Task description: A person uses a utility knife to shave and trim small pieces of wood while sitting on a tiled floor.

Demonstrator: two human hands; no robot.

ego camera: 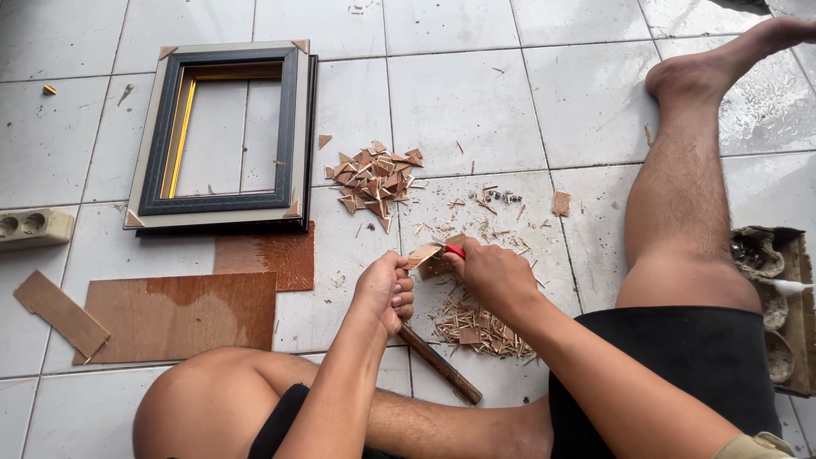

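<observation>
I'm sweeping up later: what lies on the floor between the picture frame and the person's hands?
In the head view, a pile of small triangular wood offcuts sits on the white tiles between the picture frame and the left hand and right hand.

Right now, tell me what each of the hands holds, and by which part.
Left hand pinches a small wood piece by its near end. Right hand grips a red-handled cutter by the handle; its blade is hidden.

Bare left hand [384, 293] and right hand [491, 274], no sleeves. Black shorts [671, 357]. Bare legs, bare feet, no gloves.
</observation>
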